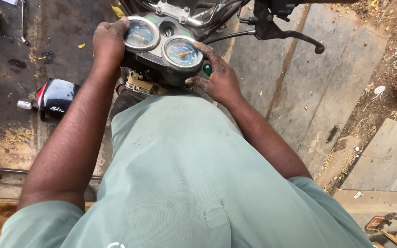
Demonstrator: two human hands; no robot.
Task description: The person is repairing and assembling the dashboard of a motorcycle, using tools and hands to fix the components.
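From above, the left hand (pixel 110 42) grips the left edge of the motorcycle's instrument cluster (pixel 161 43), fingers curled over the left dial. The right hand (pixel 217 78) cups the cluster's right underside, fingers closed around a green screwdriver handle (pixel 207 70). The brake lever (pixel 295 36) juts right.
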